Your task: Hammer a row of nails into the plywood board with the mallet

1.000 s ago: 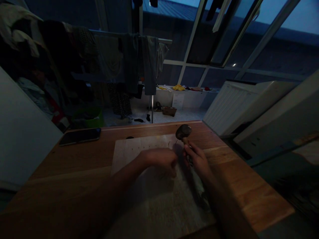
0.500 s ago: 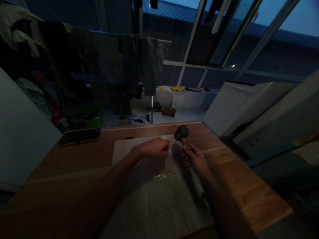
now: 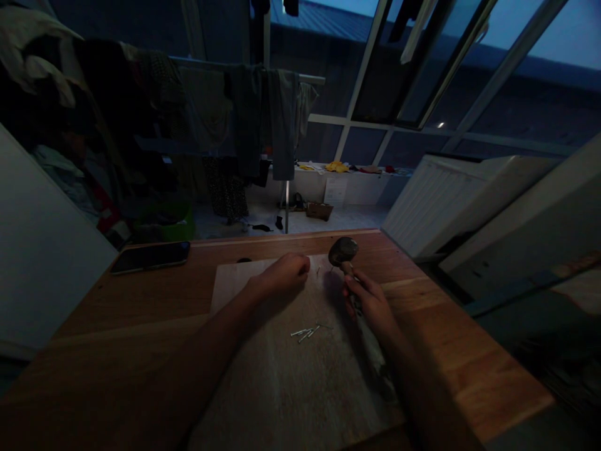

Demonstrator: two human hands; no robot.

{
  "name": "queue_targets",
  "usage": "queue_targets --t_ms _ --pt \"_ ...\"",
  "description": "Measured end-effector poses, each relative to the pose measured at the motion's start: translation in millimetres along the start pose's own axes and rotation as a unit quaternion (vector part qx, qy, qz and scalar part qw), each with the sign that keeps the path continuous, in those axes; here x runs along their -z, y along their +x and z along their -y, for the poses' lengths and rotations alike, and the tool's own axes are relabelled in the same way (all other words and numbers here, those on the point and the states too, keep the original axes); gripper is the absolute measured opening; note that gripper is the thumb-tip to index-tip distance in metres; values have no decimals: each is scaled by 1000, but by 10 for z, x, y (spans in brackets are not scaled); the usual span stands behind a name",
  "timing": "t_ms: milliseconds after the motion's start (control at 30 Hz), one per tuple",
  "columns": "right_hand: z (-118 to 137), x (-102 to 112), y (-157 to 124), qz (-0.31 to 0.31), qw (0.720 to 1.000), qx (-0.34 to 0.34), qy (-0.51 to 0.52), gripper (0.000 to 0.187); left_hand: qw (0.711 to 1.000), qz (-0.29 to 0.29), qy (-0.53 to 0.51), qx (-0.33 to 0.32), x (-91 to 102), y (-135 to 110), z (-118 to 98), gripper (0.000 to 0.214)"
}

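My right hand is wrapped around the handle of a hammer, whose dark head hangs over the far right part of a pale wooden board. Beneath and beside the head, two thin nails stand up from the board near its far edge. To the left of them, my left hand rests over the board with its fingers curled in, so what they hold, if anything, is hidden. Several loose nails lie in a small pile on the board, nearer to me than both hands.
The board lies on a wooden table. A dark phone lies at the table's far left, and a small dark round thing is partly visible behind the board. Beyond are a rack with hanging clothes, a green basket and a white appliance.
My left hand has shifted a little to the left and away from the hammer head, uncovering one upright nail. My right hand and the hammer have hardly moved.
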State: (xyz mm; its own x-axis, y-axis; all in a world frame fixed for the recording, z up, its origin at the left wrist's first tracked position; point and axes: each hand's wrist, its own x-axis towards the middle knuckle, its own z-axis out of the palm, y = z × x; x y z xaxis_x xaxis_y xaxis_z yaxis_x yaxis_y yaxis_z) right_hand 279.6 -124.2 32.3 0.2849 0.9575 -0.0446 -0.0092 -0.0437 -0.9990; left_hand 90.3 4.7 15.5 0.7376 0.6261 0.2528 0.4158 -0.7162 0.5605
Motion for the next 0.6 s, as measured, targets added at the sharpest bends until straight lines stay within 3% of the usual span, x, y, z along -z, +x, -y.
queue_targets --t_ms 167,333,433,600 --pt "-6 0 6 6 1000 -6 1 49 1000 13 7 12 -17 -10 -26 14" --pt "-14 3 10 30 1000 0 1 44 993 21 -87 79 -18 -9 32 18" --pt "-23 -10 -13 57 998 -2 3 39 987 48 -138 72 -35 4 128 12" --pt "-5 -62 -75 108 994 -1 -6 36 984 38 -156 76 -60 11 202 16"
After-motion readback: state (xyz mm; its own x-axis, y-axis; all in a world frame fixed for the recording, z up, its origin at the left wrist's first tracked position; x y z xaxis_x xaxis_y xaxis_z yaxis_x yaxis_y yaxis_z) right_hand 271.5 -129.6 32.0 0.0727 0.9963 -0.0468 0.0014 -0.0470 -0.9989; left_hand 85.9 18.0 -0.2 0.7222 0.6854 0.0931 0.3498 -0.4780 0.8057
